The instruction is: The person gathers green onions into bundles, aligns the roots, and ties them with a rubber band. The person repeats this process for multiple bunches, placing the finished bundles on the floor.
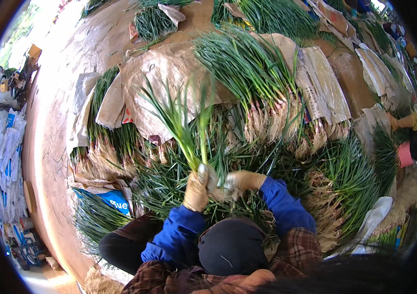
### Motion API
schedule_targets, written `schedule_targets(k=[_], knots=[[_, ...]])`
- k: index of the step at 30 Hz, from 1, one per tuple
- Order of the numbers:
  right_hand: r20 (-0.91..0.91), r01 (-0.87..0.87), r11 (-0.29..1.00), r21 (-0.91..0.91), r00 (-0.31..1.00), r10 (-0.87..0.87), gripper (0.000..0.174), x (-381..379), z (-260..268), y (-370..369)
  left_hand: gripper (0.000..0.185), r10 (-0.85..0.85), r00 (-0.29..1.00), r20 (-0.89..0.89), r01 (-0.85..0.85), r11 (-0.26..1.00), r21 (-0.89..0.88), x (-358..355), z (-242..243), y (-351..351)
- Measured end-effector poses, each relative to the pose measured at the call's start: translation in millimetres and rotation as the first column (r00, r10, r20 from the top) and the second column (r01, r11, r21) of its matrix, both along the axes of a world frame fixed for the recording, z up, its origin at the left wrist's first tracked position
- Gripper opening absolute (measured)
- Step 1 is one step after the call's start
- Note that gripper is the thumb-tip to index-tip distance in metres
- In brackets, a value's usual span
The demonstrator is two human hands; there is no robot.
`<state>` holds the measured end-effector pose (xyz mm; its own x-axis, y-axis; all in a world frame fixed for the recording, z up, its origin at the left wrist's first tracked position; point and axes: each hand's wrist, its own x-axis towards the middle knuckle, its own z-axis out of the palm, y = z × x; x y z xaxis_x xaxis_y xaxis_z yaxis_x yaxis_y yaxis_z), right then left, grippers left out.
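My left hand (196, 189), in a tan and white work glove, grips a small bunch of scallion-like plants (184, 141). Their green leaves point up and away from me, partly blurred. Pale roots (221, 195) hang below the grip, between the hands. Close to these roots is my right hand (245, 180), gloved alike; its fingers are blurred, and whether they pinch anything is unclear. Under both hands lies a loose heap of green leaves (164, 191). A dark cap (232, 246) covers part of the view just below the hands.
Rooted bundles (252, 81) lie beyond the heap, some under woven sacks (168, 88). More rooted plants (337, 198) lie at right, and a green bunch (98, 213) at left. A brown floor (54, 147) runs along the left, beside stacked white bags (8, 154). Another person's gloved hand (410, 121) shows far right.
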<state>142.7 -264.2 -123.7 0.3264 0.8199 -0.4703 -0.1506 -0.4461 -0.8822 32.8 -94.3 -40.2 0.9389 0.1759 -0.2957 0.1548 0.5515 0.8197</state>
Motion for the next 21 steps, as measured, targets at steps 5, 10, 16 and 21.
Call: schedule_targets(k=[5,10,16,21], knots=[[0.586,0.682,0.715,0.156,0.518,-0.623,0.02,88,13,23,0.031,-0.041,0.988,-0.146,0.004,0.97,-0.243,46,-24,46],[0.941,0.768,0.64,-0.012,0.226,-0.253,0.021,149,-8,31,0.019,-0.282,0.948,-0.147,0.176,0.849,-0.498,58,-48,58],[0.715,0.54,0.791,0.287,0.428,-0.552,0.015,23,40,51,0.042,-0.033,0.972,-0.232,-0.004,0.988,-0.155,74,-45,16],[0.718,0.601,0.761,0.243,0.417,-0.558,0.014,10,-19,4,0.028,0.003,0.972,-0.234,-0.014,0.999,-0.047,56,-42,-1]])
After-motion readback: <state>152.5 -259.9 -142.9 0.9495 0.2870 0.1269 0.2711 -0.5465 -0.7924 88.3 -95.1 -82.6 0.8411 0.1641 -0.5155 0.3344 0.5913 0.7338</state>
